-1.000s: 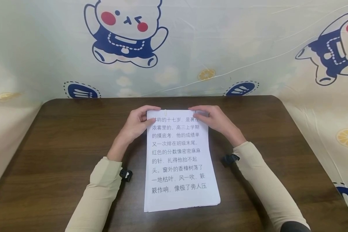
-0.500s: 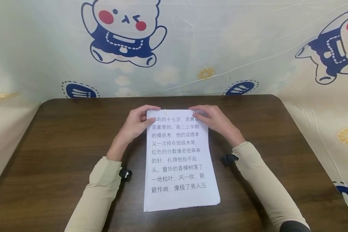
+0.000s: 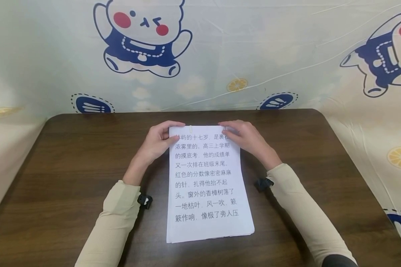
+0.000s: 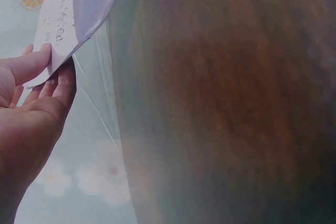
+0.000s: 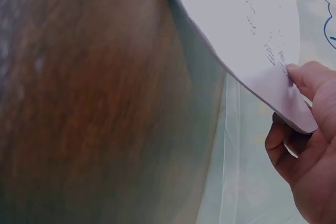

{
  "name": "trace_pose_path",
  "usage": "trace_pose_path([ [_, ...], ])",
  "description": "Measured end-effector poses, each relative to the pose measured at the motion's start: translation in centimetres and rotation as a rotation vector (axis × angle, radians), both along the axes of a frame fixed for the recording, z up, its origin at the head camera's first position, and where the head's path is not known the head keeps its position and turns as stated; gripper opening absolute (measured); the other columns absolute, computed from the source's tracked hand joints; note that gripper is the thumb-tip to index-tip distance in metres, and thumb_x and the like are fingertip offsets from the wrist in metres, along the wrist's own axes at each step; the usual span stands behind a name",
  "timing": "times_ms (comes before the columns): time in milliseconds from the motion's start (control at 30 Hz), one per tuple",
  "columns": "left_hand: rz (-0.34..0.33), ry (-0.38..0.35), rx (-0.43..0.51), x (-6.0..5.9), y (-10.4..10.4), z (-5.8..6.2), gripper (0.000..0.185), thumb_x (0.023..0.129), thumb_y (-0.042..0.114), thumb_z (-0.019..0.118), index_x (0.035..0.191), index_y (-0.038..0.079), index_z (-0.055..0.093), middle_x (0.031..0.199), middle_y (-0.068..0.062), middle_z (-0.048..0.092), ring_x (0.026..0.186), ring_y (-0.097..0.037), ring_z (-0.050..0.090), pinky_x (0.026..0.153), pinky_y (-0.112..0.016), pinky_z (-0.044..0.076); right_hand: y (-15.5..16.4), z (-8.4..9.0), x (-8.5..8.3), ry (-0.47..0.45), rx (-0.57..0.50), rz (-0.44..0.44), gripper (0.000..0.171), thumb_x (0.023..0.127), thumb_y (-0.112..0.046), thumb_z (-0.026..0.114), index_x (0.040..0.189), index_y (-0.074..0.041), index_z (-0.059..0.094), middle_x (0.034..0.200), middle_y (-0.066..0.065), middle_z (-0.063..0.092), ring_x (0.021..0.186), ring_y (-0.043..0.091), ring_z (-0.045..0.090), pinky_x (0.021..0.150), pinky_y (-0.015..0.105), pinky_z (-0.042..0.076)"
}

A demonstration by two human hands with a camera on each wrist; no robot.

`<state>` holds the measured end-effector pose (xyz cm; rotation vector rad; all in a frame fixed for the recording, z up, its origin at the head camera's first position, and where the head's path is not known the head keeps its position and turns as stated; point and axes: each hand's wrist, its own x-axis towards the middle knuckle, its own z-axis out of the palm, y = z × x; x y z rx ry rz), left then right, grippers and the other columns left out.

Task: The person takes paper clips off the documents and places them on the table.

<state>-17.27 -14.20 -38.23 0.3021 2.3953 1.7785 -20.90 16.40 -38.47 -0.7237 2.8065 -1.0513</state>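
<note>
A stack of white paper sheets (image 3: 204,178) printed with large Chinese characters stands out against the dark table. My left hand (image 3: 157,142) pinches its upper left corner, thumb over the front and fingers behind, as the left wrist view of the stack (image 4: 63,30) shows. At the upper right corner my right hand (image 3: 248,138) pinches the same stack; in the right wrist view the thumb presses the printed side of the sheets (image 5: 236,30). A pale paper clip (image 3: 191,129) sits on the top edge. A small dark clip (image 3: 225,128) shows beside the right fingers, partly hidden.
The brown wooden table (image 3: 80,159) extends to both sides of the paper. Behind its far edge hangs a pale curtain (image 3: 207,81) with cartoon figures and orange slices. A small black camera (image 3: 145,201) is worn on the left wrist, another camera (image 3: 263,183) on the right.
Both hands keep their hold on the sheets. The right hand and the paper have shifted only very slightly.
</note>
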Motion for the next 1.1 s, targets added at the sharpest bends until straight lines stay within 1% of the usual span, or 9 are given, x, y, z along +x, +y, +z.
trace_pose_path([
  [100, -0.001, 0.001, 0.010, -0.07, -0.01, 0.04, 0.042, 0.096, -0.004, 0.060, 0.136, 0.007, 0.059, 0.127, -0.018, 0.066, 0.097, -0.028, 0.073, 0.071, -0.021, 0.058, -0.06, 0.06, 0.19, 0.027, 0.007, -0.005, 0.039, 0.099, -0.023, 0.064, 0.138, -0.017, 0.062, 0.128, 0.009, 0.068, 0.102, 0.023, 0.061, 0.084, 0.037, 0.049],
  [333, 0.011, -0.009, 0.043, -0.17, -0.03, -0.02, 0.042, 0.095, -0.007, 0.060, 0.135, 0.006, 0.060, 0.127, -0.020, 0.066, 0.090, -0.018, 0.073, 0.070, -0.022, 0.059, -0.18, -0.09, 0.37, 0.092, 0.012, -0.013, 0.038, 0.100, -0.023, 0.063, 0.137, -0.016, 0.063, 0.124, 0.009, 0.069, 0.098, 0.021, 0.061, 0.079, 0.034, 0.049],
  [467, 0.008, -0.008, 0.035, -0.18, -0.04, -0.15, 0.042, 0.095, -0.006, 0.060, 0.136, 0.006, 0.059, 0.128, -0.019, 0.066, 0.092, -0.021, 0.073, 0.071, -0.021, 0.058, -0.19, -0.37, 0.25, 0.107, -0.002, -0.023, 0.037, 0.100, -0.024, 0.063, 0.136, -0.017, 0.064, 0.124, 0.008, 0.069, 0.097, 0.019, 0.061, 0.078, 0.033, 0.048],
  [733, 0.006, -0.023, 0.010, -0.18, 0.00, -0.12, 0.042, 0.096, -0.003, 0.061, 0.136, 0.009, 0.060, 0.128, -0.017, 0.066, 0.099, -0.030, 0.073, 0.072, -0.021, 0.057, -0.30, -0.32, 0.15, 0.119, -0.025, -0.031, 0.038, 0.100, -0.025, 0.063, 0.137, -0.016, 0.063, 0.120, 0.010, 0.070, 0.093, 0.022, 0.063, 0.078, 0.035, 0.050],
  [933, 0.014, -0.024, 0.001, -0.19, -0.03, -0.11, 0.042, 0.096, -0.003, 0.061, 0.137, 0.009, 0.059, 0.129, -0.016, 0.066, 0.101, -0.031, 0.072, 0.072, -0.020, 0.058, -0.43, -0.30, 0.14, 0.117, -0.034, -0.033, 0.037, 0.099, -0.023, 0.064, 0.136, -0.016, 0.064, 0.124, 0.011, 0.070, 0.100, 0.023, 0.064, 0.084, 0.037, 0.051],
  [1100, 0.012, -0.015, 0.005, -0.17, -0.07, -0.05, 0.043, 0.096, -0.004, 0.061, 0.136, 0.009, 0.059, 0.129, -0.017, 0.066, 0.099, -0.031, 0.073, 0.072, -0.021, 0.058, -0.54, -0.42, 0.04, 0.116, -0.052, -0.045, 0.037, 0.099, -0.022, 0.065, 0.135, -0.015, 0.064, 0.123, 0.011, 0.071, 0.096, 0.023, 0.066, 0.082, 0.036, 0.052],
])
